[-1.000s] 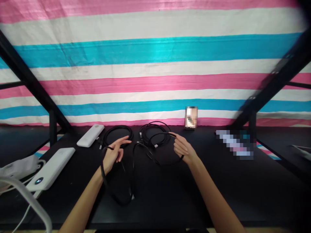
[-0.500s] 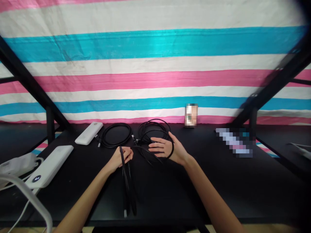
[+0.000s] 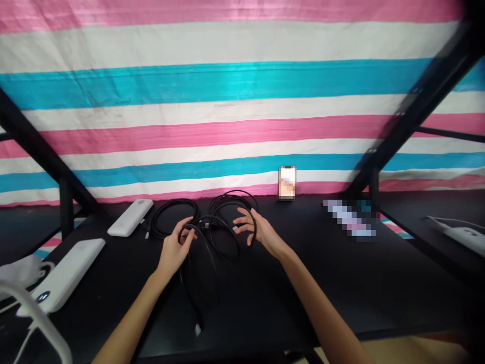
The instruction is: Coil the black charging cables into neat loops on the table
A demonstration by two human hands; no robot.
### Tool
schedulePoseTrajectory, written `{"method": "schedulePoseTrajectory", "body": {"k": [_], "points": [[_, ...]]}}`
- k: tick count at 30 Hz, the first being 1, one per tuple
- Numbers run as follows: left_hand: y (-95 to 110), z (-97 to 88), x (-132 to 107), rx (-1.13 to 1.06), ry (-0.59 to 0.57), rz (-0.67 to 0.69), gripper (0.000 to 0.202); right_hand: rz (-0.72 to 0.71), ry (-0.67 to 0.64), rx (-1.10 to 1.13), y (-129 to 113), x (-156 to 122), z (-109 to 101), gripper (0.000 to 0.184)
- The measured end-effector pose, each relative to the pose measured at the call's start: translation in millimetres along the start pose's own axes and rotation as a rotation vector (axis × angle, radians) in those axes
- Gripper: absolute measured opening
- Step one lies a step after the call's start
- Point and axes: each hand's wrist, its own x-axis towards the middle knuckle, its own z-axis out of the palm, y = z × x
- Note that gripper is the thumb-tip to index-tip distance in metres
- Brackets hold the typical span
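Your left hand (image 3: 175, 248) pinches the cable (image 3: 255, 227) just in front of the coil (image 3: 175, 200), while your right hand (image 3: 262, 231), apart from it, spreads loose fingers through a loop right of the coil, seemingly so the turns stay separate.

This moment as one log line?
left hand: holding black cable; right hand: open, at cable loop; nearby: coiled cable, white power bank
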Motion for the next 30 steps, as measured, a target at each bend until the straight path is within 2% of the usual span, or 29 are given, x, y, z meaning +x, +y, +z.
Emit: {"method": "schedulePoseTrajectory", "body": {"k": [5,8,12,15,18,20,24,26,30], "points": [[14,15.0,0,0.135,0.088,0.115,0.047,-0.048,-0.115,-0.081,1,-5,5,0.058],[32,21.9,6,0.280,0.072,0.155,0.050,-0.081,-0.178,-0.111,-2,-9,5,0.066],[58,33.9,14,0.712,-0.040,0.044,0.053,-0.103,-0.236,-0.098,-4,-11,4,0.073],[71,45.0,18,0.889,-0.072,-0.017,0.054,-0.092,-0.223,-0.089,-3,-13,6,0.075],[77,50.6,18,0.887,-0.039,-0.002,0.050,-0.088,-0.175,-0.147,-2,-14,8,0.083],[77,49.7,18,0.841,0.012,0.096,0.046,-0.101,-0.104,-0.208,1,-13,9,0.084],[67,42.2,18,0.699,0.127,0.361,0.046,-0.161,0.008,-0.405,11,-7,6,0.062],[58,38.9,19,0.603,0.111,0.415,0.050,-0.199,0.027,-0.505,14,-6,5,0.055],[38,37.3,19,0.470,-0.031,0.439,0.059,-0.251,-0.028,-0.589,12,-6,4,0.051]]}}
